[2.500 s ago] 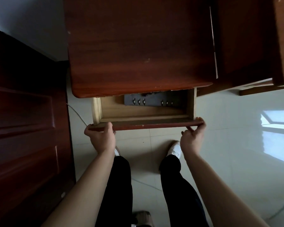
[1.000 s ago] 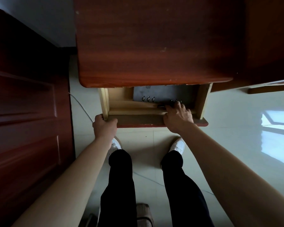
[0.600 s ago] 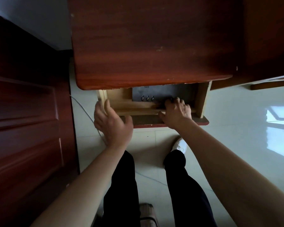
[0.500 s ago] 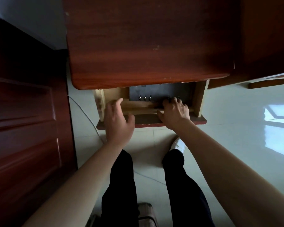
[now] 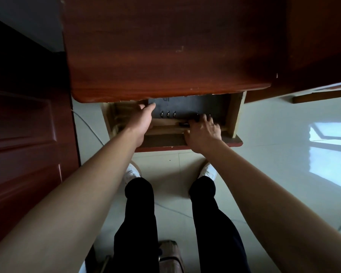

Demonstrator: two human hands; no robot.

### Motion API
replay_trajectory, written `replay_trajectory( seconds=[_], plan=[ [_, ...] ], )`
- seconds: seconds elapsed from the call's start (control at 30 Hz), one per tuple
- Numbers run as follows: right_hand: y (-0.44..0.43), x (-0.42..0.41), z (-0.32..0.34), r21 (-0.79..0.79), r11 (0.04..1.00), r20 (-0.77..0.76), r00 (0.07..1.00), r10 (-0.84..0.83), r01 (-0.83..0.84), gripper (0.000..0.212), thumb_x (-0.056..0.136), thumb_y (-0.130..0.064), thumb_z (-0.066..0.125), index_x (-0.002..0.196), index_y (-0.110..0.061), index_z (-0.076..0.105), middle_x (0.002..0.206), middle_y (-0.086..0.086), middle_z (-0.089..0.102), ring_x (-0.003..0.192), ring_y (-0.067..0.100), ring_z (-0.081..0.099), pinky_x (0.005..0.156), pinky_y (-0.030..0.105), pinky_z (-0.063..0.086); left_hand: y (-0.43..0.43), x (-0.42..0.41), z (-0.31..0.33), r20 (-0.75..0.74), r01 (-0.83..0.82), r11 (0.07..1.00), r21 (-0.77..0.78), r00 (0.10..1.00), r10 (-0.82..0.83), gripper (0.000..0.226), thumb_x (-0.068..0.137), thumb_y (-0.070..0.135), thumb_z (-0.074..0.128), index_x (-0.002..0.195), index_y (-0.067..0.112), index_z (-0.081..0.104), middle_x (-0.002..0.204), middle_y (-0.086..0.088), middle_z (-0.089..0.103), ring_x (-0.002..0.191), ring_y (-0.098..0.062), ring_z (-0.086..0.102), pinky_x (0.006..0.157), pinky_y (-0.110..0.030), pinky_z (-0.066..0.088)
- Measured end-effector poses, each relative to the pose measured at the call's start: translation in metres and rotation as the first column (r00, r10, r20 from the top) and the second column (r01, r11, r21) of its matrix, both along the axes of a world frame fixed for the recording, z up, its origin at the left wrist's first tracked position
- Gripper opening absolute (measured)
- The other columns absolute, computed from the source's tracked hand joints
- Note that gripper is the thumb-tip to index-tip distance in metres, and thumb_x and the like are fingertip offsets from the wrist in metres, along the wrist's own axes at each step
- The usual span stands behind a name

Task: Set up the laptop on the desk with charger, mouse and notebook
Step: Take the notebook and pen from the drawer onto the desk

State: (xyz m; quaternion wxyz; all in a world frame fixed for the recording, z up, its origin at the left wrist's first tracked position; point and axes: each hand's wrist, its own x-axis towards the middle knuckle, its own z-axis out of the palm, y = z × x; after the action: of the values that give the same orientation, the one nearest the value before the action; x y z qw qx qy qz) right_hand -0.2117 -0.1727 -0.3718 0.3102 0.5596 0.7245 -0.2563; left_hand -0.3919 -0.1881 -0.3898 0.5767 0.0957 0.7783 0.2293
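Desk [image 5: 165, 46]: a red-brown wooden top. It fills the upper part of the view, and nothing lies on the part we can see.
Drawer [image 5: 185, 143]: pulled out from under the desk edge. It has light wood sides and a dark red front.
Notebook [image 5: 187, 106]: a flat dark thing with small metal rings, lying in the drawer. It looks like a ring notebook, but it is too dim to be sure. Its far part is hidden under the desk.
Left hand [image 5: 141, 120]: reaches into the drawer on the left side. The fingers go forward to the left corner of the notebook. I cannot tell if they hold it or just touch it.
Right hand [image 5: 203, 131]: palm down on the near right edge of the notebook. The fingers are bent over the edge by the rings. I cannot tell if it grips.
Legs [image 5: 138, 223]: black trousers and white shoes on a pale shiny floor [image 5: 283, 154].
Door [image 5: 22, 125]: dark wood, on the left.
Thin wire [image 5: 87, 125]: runs on the floor left of the drawer.
Laptop, charger and mouse: not in view.
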Motion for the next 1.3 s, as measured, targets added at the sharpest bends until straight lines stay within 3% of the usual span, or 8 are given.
replay_trajectory(
  seconds=[0.23, 0.47, 0.73, 0.87, 0.97, 1.03, 1.17, 1.3],
  plan=[
    [-0.007, -0.002, -0.002, 0.005, 0.996, -0.033, 0.996, -0.086, 0.086, 0.057, 0.097, -0.055, 0.047, 0.141, -0.019, 0.042, 0.140, 0.017, 0.042, 0.127, 0.039, 0.044, 0.099, 0.047, 0.043, 0.000, 0.001, -0.003, -0.003, -0.104, 0.993, 0.054, 0.994, 0.105, 0.028, 0.085, 0.055, 0.060, 0.103, 0.034, 0.063, 0.111, 0.005, 0.064, 0.093, -0.019, 0.062, 0.100, -0.042, 0.048],
    [0.001, 0.003, -0.005, 0.025, 0.996, 0.042, 0.996, 0.081, -0.082, 0.059, 0.096, -0.063, 0.042, 0.144, -0.029, 0.046, 0.156, 0.014, 0.031, 0.145, 0.039, 0.026, 0.115, 0.053, 0.027, 0.000, 0.006, -0.007, -0.055, -0.012, 0.999, 0.036, 0.998, 0.014, 0.064, 0.089, 0.065, 0.053, 0.144, 0.035, 0.043, 0.150, 0.005, 0.044, 0.134, -0.019, 0.043, 0.099, -0.031, 0.029],
    [-0.021, 0.022, 0.000, 0.122, 0.966, -0.299, 0.937, -0.183, 0.228, 0.038, 0.098, -0.052, 0.052, 0.121, -0.023, 0.062, 0.125, 0.012, 0.057, 0.119, 0.035, 0.051, 0.100, 0.048, 0.036, -0.003, 0.012, -0.008, -0.115, 0.088, 0.991, 0.097, 0.990, -0.077, 0.080, 0.086, 0.076, 0.043, 0.151, 0.030, 0.035, 0.157, 0.004, 0.036, 0.140, -0.020, 0.038, 0.103, -0.029, 0.027],
    [-0.040, 0.036, 0.013, 0.216, 0.890, -0.498, 0.829, -0.253, 0.401, 0.029, 0.101, -0.042, 0.052, 0.116, -0.017, 0.058, 0.108, 0.013, 0.060, 0.086, 0.038, 0.064, 0.066, 0.035, 0.043, -0.013, 0.025, 0.006, -0.117, -0.200, 0.977, 0.070, 0.971, 0.207, 0.066, 0.089, 0.070, 0.047, 0.138, 0.025, 0.052, 0.138, 0.002, 0.053, 0.121, -0.020, 0.049, 0.092, -0.027, 0.027],
    [-0.049, 0.040, 0.023, 0.287, 0.755, -0.527, 0.755, -0.389, 0.589, 0.030, 0.098, -0.050, 0.053, 0.117, -0.027, 0.055, 0.114, 0.009, 0.051, 0.082, 0.037, 0.063, 0.066, 0.031, 0.041, -0.030, 0.027, 0.017, -0.348, -0.262, 0.965, 0.032, 0.902, 0.256, 0.058, 0.091, 0.071, 0.040, 0.076, 0.019, 0.061, 0.083, 0.005, 0.062, 0.079, -0.018, 0.060, 0.071, -0.026, 0.038],
    [-0.049, 0.038, 0.029, 0.278, 0.633, -0.532, 0.665, -0.524, 0.722, 0.045, 0.092, -0.061, 0.053, 0.125, -0.030, 0.047, 0.124, 0.007, 0.048, 0.090, 0.038, 0.063, 0.072, 0.036, 0.045, -0.042, 0.025, 0.025, -0.443, -0.203, 0.979, -0.009, 0.878, 0.178, 0.070, 0.092, 0.072, 0.031, 0.060, 0.015, 0.056, 0.067, -0.002, 0.060, 0.071, -0.028, 0.063, 0.062, -0.031, 0.047],
    [-0.048, 0.048, 0.028, 0.133, 0.511, -0.427, 0.514, -0.744, 0.849, 0.073, 0.088, -0.073, 0.039, 0.139, -0.021, 0.046, 0.130, 0.012, 0.055, 0.115, 0.037, 0.058, 0.091, 0.045, 0.045, -0.068, 0.019, 0.040, -0.492, -0.175, 0.984, -0.038, 0.860, 0.135, 0.074, 0.091, 0.074, 0.027, 0.053, 0.016, 0.053, 0.065, -0.009, 0.059, 0.079, -0.039, 0.065, 0.075, -0.046, 0.056],
    [-0.066, 0.054, 0.039, 0.030, 0.579, -0.407, 0.539, -0.737, 0.814, 0.058, 0.094, -0.067, 0.027, 0.093, -0.017, 0.056, 0.101, 0.019, 0.066, 0.100, 0.042, 0.060, 0.074, 0.038, 0.036, -0.093, 0.022, 0.062, -0.529, -0.144, 0.990, 0.004, 0.839, 0.124, 0.068, 0.093, 0.069, 0.028, 0.055, 0.018, 0.052, 0.073, -0.007, 0.060, 0.086, -0.037, 0.064, 0.072, -0.038, 0.048]
  ],
)
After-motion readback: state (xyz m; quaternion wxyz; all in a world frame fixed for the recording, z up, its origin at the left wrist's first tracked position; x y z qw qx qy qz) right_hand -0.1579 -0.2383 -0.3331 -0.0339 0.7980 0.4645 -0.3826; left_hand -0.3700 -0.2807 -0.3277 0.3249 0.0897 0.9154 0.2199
